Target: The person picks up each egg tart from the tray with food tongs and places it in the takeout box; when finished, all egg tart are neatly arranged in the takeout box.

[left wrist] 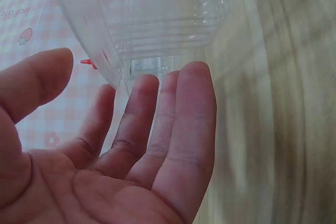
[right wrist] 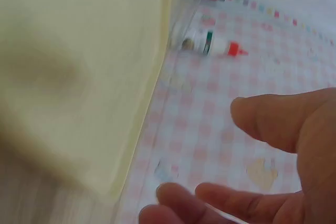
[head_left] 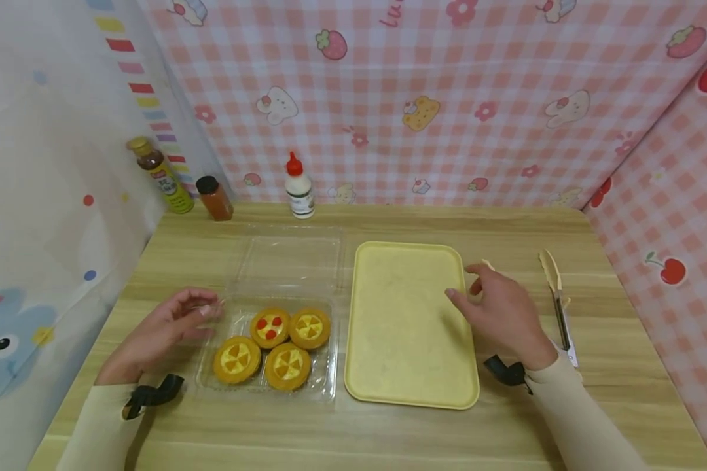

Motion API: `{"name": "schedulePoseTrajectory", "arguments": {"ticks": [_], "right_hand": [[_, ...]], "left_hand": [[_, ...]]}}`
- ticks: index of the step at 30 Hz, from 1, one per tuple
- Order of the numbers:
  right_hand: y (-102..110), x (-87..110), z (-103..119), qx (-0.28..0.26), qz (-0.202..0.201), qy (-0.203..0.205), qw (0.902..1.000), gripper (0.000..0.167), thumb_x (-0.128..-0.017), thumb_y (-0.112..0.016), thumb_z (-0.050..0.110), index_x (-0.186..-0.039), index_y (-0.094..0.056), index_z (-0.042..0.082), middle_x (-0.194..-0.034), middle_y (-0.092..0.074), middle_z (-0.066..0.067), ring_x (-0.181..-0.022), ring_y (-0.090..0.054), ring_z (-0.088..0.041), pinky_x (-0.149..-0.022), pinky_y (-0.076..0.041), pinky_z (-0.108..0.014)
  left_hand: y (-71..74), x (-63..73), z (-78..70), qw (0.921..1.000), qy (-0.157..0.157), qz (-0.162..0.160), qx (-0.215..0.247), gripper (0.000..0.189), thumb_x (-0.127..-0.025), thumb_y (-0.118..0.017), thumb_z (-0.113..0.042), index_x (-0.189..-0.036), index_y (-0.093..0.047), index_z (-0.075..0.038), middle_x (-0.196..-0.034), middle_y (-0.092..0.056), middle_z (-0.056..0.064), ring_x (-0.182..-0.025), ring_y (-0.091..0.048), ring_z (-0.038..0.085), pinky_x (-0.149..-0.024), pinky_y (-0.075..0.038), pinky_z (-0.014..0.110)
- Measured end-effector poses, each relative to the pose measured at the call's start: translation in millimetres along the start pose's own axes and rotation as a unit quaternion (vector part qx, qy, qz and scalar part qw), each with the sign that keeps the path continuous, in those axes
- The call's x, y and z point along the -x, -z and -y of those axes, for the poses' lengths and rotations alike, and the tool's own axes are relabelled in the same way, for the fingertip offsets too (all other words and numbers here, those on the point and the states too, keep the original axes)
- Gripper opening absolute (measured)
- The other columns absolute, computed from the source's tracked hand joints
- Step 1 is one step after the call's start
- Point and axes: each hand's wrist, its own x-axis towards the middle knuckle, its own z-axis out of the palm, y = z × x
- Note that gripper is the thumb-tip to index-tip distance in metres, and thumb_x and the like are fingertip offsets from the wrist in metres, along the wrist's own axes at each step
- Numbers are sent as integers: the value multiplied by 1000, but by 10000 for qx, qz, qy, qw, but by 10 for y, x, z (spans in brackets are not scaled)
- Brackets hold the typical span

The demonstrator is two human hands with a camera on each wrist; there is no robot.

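Note:
My left hand [head_left: 167,327] is at the left side of a clear plastic clamshell box [head_left: 325,386], its fingers loosely bent and holding nothing. In the left wrist view the fingers [left wrist: 191,114] lie close to the box's wall; whether they touch it I cannot tell. Inside the open box sit several round tarts, one with red pieces [head_left: 270,327] and others with yellow wedges [head_left: 287,366]. Over the right edge of a pale yellow tray [head_left: 409,327] hovers my right hand [head_left: 503,311], thumb and fingers apart with nothing between them.
Tongs [head_left: 558,307] lie on the wooden table right of the right hand. Along the back stand a white squeeze bottle [head_left: 300,193] with a red tip, a black-capped jar [head_left: 215,199] and a yellow-capped sauce bottle [head_left: 165,180]. The box's lid [head_left: 289,258] lies folded back.

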Motion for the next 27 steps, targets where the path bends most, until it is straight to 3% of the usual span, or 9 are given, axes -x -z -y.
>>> {"name": "schedulePoseTrajectory", "arguments": {"ticks": [5,14,21,27], "right_hand": [[-153,-183,295,-113,163,407,9990,62,-100,-69,51,-141,-62,5,-101,-75,-8,-67,-62,-13,-61,-51,-33],[-418,-465,759,-716,477,977,9915,56,-102,-69,46,-139,-63,5,-95,-75,-4,-59,-56,-9,-59,-49,-30],[-666,-696,959,-1390,896,866,9824,60,-102,-70,42,-144,-57,3,-101,-76,-3,-67,-65,-10,-64,-54,-30],[-885,-833,1095,-2179,1335,531,9653,70,-101,-72,39,-153,-46,0,-113,-77,-7,-81,-72,-14,-72,-59,-31]], "left_hand": [[51,-74,-13,9999,127,-19,-69,49,-112,-54,-33,-145,-43,1,-139,-61,13,-118,-67,6,-94,-64,34],[167,-306,-37,9993,363,53,109,56,-112,-53,-35,-149,-37,4,-131,-65,0,-113,-70,6,-94,-63,31],[272,-491,-39,9985,432,243,235,47,-114,-50,-28,-147,-39,3,-116,-70,-11,-103,-68,5,-82,-60,25],[326,-598,-13,9968,571,317,460,36,-114,-50,-26,-142,-46,-5,-103,-70,-12,-86,-63,6,-67,-53,21]]}}
